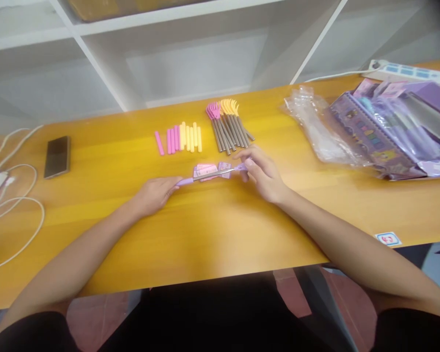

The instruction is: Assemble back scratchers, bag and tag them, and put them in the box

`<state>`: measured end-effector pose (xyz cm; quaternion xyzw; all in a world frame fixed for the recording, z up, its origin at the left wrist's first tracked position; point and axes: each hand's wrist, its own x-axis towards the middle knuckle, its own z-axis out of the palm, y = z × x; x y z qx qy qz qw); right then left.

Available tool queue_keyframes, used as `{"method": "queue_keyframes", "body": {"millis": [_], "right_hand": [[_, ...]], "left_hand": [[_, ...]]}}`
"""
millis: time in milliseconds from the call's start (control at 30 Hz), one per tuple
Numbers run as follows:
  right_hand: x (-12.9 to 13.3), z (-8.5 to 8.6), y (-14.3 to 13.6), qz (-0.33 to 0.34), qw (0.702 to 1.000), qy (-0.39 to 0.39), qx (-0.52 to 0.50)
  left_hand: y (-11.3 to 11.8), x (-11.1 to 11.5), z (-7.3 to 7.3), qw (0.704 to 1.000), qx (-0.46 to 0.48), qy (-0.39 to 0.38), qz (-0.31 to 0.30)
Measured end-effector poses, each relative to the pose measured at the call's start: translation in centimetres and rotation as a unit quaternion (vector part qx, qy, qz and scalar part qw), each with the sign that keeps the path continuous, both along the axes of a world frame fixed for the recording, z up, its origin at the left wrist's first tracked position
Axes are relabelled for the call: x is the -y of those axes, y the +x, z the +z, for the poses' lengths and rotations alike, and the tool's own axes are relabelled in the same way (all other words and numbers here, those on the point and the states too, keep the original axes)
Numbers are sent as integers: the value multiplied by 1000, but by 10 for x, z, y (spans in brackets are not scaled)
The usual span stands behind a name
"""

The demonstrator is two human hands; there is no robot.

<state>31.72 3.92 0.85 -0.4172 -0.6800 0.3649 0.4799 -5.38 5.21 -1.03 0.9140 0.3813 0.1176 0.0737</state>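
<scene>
Fingers of L hand are closing round the lilac grip at the L end of a slim grey rod; fingers of R hand are pinching the lilac tip at the other end, index finger partly lifting off. Can't tell if rod & tip are joining fully. Rod's running approx. level btwn the hands, near ctr of the wood counter, passing above pink & lilac cards.

L to R: white cables are looping at far L; dark phone is lying just beside them. Pink sticks are sitting in a row, one standing apart at L, w/ yellow sticks continuing the row on the R. Next, pink-headed rods are fanning out beside yellow-headed rods, heads pointing twd the shelf. Clear plastic wrap is lying crumpled, touching the purple box, which is holding lilac pkts. Behind the box, a white power strip is resting.
</scene>
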Motion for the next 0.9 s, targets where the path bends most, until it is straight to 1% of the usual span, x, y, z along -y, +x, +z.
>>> {"method": "queue_keyframes", "body": {"millis": [233, 467, 700, 900], "right_hand": [[7, 0, -9, 32, 999, 1, 19], [14, 3, -16, 46, 999, 12, 21], [21, 6, -23, 59, 998, 15, 23], [23, 4, -27, 64, 998, 12, 19]], "left_hand": [[3, 3, 2, 1000, -1, 11, -13], [9, 10, 0, 998, 10, 49, -45], [13, 17, 1, 998, 16, 27, -49], [16, 17, 0, 995, 37, 63, -67]]}}
